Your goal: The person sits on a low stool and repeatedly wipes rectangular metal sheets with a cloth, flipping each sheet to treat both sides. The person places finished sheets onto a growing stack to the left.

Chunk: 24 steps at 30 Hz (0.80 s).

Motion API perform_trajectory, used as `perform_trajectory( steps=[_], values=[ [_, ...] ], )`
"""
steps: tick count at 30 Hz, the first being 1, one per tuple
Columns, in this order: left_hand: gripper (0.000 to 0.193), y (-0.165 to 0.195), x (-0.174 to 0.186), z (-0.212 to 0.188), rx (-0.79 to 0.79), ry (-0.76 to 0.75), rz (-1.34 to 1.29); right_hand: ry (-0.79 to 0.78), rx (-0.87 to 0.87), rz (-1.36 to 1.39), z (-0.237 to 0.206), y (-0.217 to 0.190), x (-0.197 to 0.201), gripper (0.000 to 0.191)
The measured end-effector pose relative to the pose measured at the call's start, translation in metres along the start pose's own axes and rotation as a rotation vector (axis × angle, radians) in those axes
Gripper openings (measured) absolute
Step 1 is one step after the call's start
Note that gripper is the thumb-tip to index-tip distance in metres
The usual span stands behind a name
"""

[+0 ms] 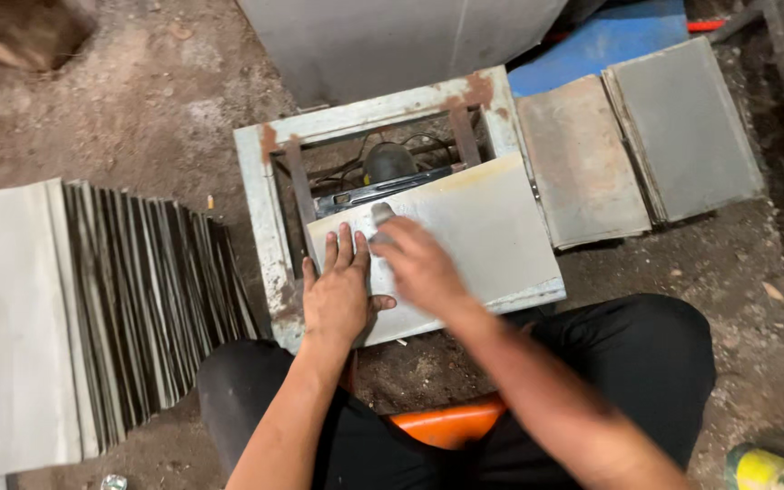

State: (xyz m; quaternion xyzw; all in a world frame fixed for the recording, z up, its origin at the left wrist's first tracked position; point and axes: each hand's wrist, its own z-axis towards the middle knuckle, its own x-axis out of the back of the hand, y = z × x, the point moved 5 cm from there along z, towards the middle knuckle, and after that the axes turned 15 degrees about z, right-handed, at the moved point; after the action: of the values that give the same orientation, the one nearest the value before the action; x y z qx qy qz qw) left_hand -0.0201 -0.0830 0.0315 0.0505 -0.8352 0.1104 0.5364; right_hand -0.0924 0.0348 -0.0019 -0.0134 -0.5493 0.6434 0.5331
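Note:
A grey metal sheet [492, 231] lies tilted across a rusty white metal frame [265, 227] on the ground. My left hand [338, 295] presses flat on the sheet's near left part, fingers spread. My right hand [419, 263] is blurred with motion over the sheet, closed around a small grey object [381, 214] whose tip touches the sheet near its top edge. Inside the frame, behind the sheet, sit a dark round motor-like part [389, 161] and cables.
A fanned stack of grey sheets [138, 308] lies at my left. Two more sheets [637, 145] rest at the right of the frame. A large grey panel [392, 41] and a blue board [610, 41] stand behind. I sit on an orange seat [446, 422]; dirt floor around.

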Motion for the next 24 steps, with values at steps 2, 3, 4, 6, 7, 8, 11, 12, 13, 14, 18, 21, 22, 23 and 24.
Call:
perform_trajectory(
  steps=[2,3,4,6,7,8,11,12,13,14,18,21,22,23,24],
  values=[
    [0.116,-0.001,-0.001,0.001,-0.006,-0.097,-0.028,0.167,-0.17,-0.002,0.002,0.035,0.05,0.046],
    [0.116,-0.002,0.002,0.001,-0.012,-0.095,-0.025,0.309,-0.309,-0.009,0.004,0.059,0.082,0.045],
    [0.117,-0.003,0.004,0.001,-0.011,-0.094,-0.026,0.376,-0.666,0.192,0.003,0.094,0.108,0.029],
    [0.116,-0.004,0.01,-0.001,-0.02,-0.081,-0.032,0.434,-0.069,-0.66,0.013,0.073,0.128,0.034],
    [0.116,-0.004,0.013,-0.002,-0.024,-0.08,-0.035,0.415,-0.077,-0.566,0.013,0.076,0.12,0.03],
    [0.116,-0.003,0.014,-0.002,-0.024,-0.086,-0.032,0.393,-0.083,-0.474,0.012,0.074,0.101,0.025],
    [0.114,-0.001,0.018,-0.002,-0.01,-0.087,-0.017,0.338,-0.087,-0.195,0.014,0.059,0.006,0.018],
    [0.112,0.0,0.018,-0.001,-0.006,-0.096,-0.011,0.209,-0.112,0.066,0.011,0.055,-0.027,0.019],
    [0.109,0.001,0.018,0.0,-0.005,-0.1,0.001,0.135,-0.122,0.09,0.011,0.059,-0.038,0.02],
    [0.112,0.002,0.017,0.001,-0.002,-0.114,-0.002,0.061,-0.132,0.116,0.01,0.063,-0.044,0.021],
    [0.115,0.001,0.017,0.002,0.006,-0.125,-0.017,0.357,-0.241,-0.029,0.005,0.108,0.066,0.019],
    [0.114,0.001,0.019,0.001,0.005,-0.111,-0.024,0.454,-0.269,-0.419,-0.003,0.103,0.125,0.01],
    [0.113,0.001,0.02,0.001,0.004,-0.11,-0.027,0.453,-0.177,-0.668,-0.007,0.086,0.126,0.01],
    [0.114,0.002,0.02,0.001,0.006,-0.119,-0.022,0.427,-0.167,-0.537,-0.012,0.072,0.112,0.01],
    [0.114,0.003,0.02,0.002,0.009,-0.124,-0.013,0.414,-0.221,-0.193,-0.018,0.06,0.088,0.011]
  ],
)
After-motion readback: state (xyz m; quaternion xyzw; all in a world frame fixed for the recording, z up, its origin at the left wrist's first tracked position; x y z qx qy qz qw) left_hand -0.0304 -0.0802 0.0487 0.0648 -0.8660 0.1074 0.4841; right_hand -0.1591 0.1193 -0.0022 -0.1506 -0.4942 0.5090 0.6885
